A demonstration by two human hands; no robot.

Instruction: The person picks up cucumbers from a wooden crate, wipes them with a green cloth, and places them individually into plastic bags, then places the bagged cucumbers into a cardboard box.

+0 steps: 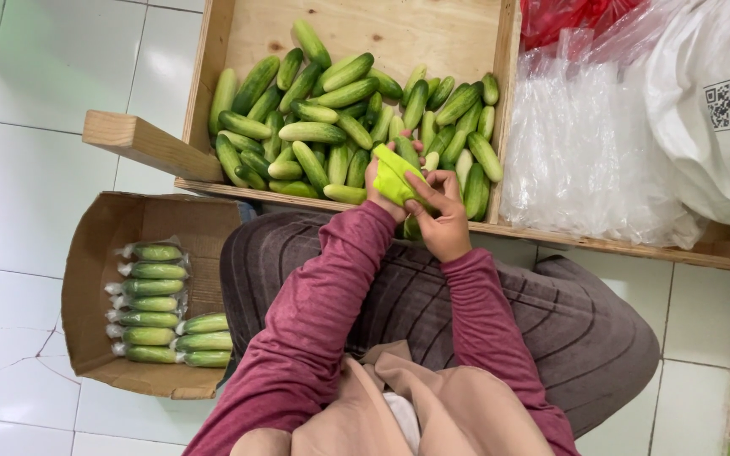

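Observation:
Both my hands meet at the near edge of a wooden crate (213, 51) that holds several green cucumbers (323, 131). My left hand (379, 187) holds a yellow-green cloth (395, 176) from the left. My right hand (443, 221) grips a cucumber whose end (411, 230) shows below the cloth, with the cloth wrapped over it. Maroon sleeves cover both my arms, which rest over my dark striped lap.
A cardboard box (95, 279) on the white tiled floor at my left holds several cucumbers wrapped in clear plastic (155, 291). A stack of clear plastic bags (585, 152) lies right of the crate, a white sack (711, 101) beyond it. A wooden bar (145, 143) sticks out leftward.

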